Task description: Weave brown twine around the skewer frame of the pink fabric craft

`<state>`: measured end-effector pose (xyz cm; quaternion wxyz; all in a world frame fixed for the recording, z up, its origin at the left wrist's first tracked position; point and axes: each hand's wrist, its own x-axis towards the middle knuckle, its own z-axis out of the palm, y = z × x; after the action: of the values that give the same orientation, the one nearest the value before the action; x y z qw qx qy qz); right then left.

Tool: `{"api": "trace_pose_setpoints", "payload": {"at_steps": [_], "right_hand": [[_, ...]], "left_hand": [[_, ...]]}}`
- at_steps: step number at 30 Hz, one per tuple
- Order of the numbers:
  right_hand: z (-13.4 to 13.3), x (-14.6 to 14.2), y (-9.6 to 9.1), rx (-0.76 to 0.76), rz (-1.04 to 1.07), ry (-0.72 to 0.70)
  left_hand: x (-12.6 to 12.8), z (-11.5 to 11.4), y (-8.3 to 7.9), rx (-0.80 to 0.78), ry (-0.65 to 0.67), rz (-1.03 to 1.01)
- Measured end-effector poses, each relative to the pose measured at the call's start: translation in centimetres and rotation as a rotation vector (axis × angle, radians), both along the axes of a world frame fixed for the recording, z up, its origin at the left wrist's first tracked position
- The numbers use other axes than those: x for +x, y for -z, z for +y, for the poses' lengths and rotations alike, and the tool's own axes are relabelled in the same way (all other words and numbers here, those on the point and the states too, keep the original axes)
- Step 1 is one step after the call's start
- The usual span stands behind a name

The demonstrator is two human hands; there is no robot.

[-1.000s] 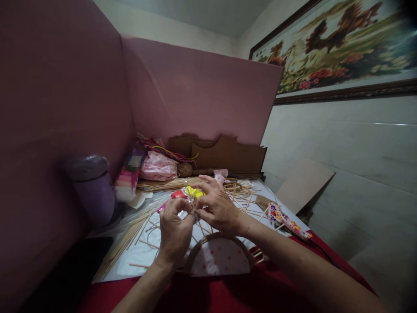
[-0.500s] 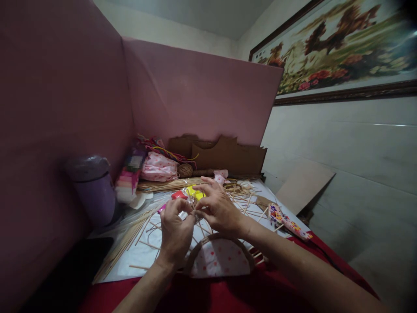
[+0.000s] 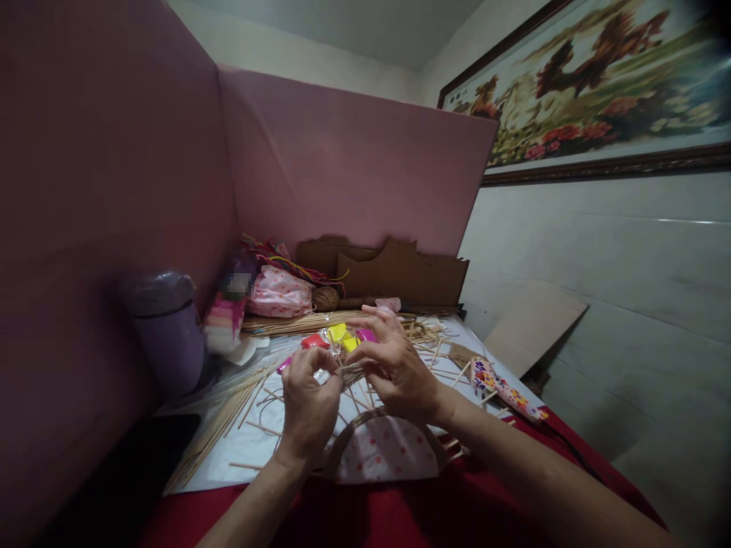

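Observation:
My left hand [image 3: 307,402] and my right hand [image 3: 394,365] meet above the table, both with fingers pinched round a small bundle of thin rattan strands [image 3: 349,373]. Just beyond the fingertips lies a clear packet with yellow, red and pink pieces [image 3: 336,337]. Below my hands sits a half-round woven frame with white dotted fabric inside [image 3: 384,450]. Loose thin sticks [image 3: 228,415] are scattered on the white sheet [image 3: 251,449] around it.
A purple lidded container [image 3: 167,327] stands at the left by the pink partition. At the back are a pink dotted bag [image 3: 279,292], a twine ball [image 3: 325,298] and brown cardboard [image 3: 400,272]. A floral-patterned tool [image 3: 505,390] lies at the right. A dark flat object [image 3: 142,449] lies front left.
My right hand has shifted slightly right and closer, its fingers curling tighter on the strands. My left hand has barely moved.

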<state>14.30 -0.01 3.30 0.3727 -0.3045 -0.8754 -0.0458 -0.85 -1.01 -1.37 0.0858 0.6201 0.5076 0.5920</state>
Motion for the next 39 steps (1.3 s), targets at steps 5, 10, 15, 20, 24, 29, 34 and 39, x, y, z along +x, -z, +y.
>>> {"api": "trace_pose_setpoints", "payload": {"at_steps": [5, 10, 15, 20, 24, 29, 34, 39], "right_hand": [[-0.1, 0.7, 0.0, 0.108, 0.015, 0.107], [0.1, 0.7, 0.8, 0.344, -0.282, 0.155], [0.3, 1.0, 0.7, 0.505, -0.432, 0.053], [-0.2, 1.8, -0.2, 0.272, -0.152, 0.171], [-0.8, 2.0, 0.0, 0.153, -0.158, 0.162], [-1.4, 2.0, 0.3, 0.182, -0.158, 0.158], [-1.6, 2.1, 0.0, 0.169, -0.131, 0.146], [-1.5, 2.1, -0.2, 0.145, -0.115, 0.139]], "left_hand": [[0.0, 0.1, 0.2, 0.0, -0.005, 0.008], [0.1, 0.1, 0.2, -0.006, 0.001, 0.001], [0.0, 0.1, 0.2, -0.001, 0.009, -0.01], [0.0, 0.1, 0.0, 0.007, 0.001, 0.003], [0.2, -0.3, -0.2, 0.035, 0.015, 0.004], [0.3, -0.9, -0.4, 0.091, 0.045, 0.007], [0.3, -1.1, -0.3, 0.11, 0.062, 0.016], [0.3, -1.2, -0.3, 0.106, 0.065, 0.015]]}}
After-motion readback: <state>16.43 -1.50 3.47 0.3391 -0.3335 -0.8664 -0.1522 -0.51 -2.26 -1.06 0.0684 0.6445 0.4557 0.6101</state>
